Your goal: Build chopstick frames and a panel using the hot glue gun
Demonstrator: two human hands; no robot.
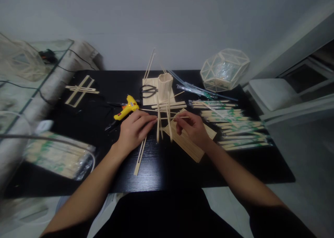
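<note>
My left hand [137,126] is closed, thumb and fingertips pinching the left side of a small frame of wooden chopsticks [171,132]. The frame stands up from the table, its long sticks joined by a thin crosswise one. My right hand [191,128] is closed on a thin wooden stick [185,117] at the frame's right side; whether its tip touches the frame I cannot tell. Below the right hand lies a flat slatted wooden panel [197,156]. A yellow glue gun [127,107] lies just beyond the left hand. Split chopsticks [138,163] rest beneath that hand.
Black-handled scissors [148,89] and a round stick holder [165,83] sit on a wooden panel at the back. Wrapped chopsticks [242,130] spread at right, with another pack [60,154] at left. A crossed stick frame [80,90] and a faceted stick lantern [225,69] stand farther off.
</note>
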